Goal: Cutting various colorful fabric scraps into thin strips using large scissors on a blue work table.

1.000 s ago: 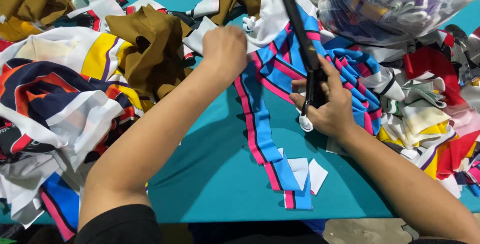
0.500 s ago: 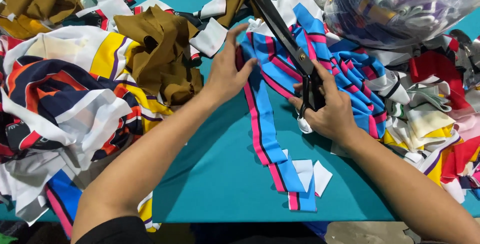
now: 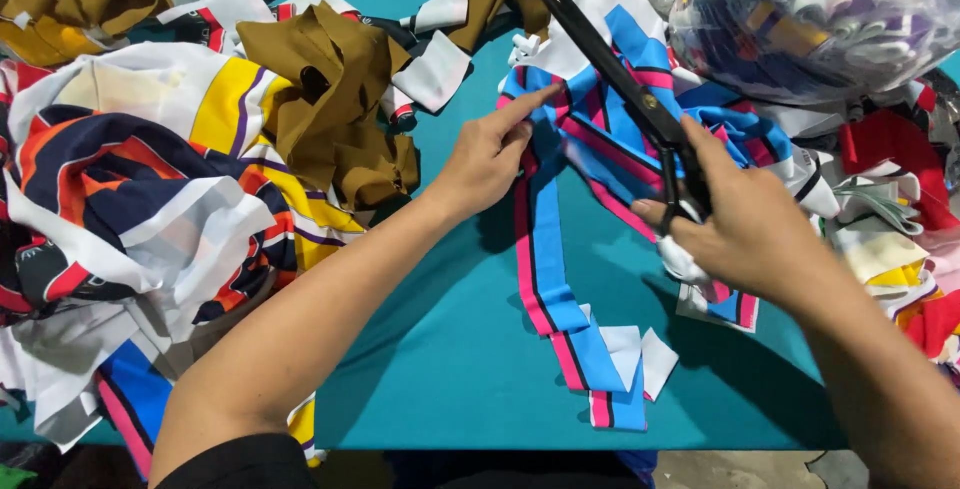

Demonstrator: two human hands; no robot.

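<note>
Right hand (image 3: 745,234) is gripping black scissors (image 3: 620,84), left hand (image 3: 490,154) fingers are pressing the blue-pink striped fabric strip (image 3: 545,269) on the teal counter (image 3: 440,349); heaps of scraps remaining unsorted.

Blue strip (image 3: 545,249) pink-and-black-edged, black scissors (image 3: 610,64), teal table (image 3: 440,349).

- The right hand (image 3: 745,234) gripped black scissors (image 3: 620,84), blades pointing toward the table's (image 3: 440,349) far edge.
- The left hand (image 3: 490,154) pressed a blue and pink striped fabric strip (image 3: 545,269), forefinger extended.
- Fabric scraps (image 3: 150,189) crowded the left edge; a clear plastic bag (image 3: 810,19) sat at the far right corner.
</note>
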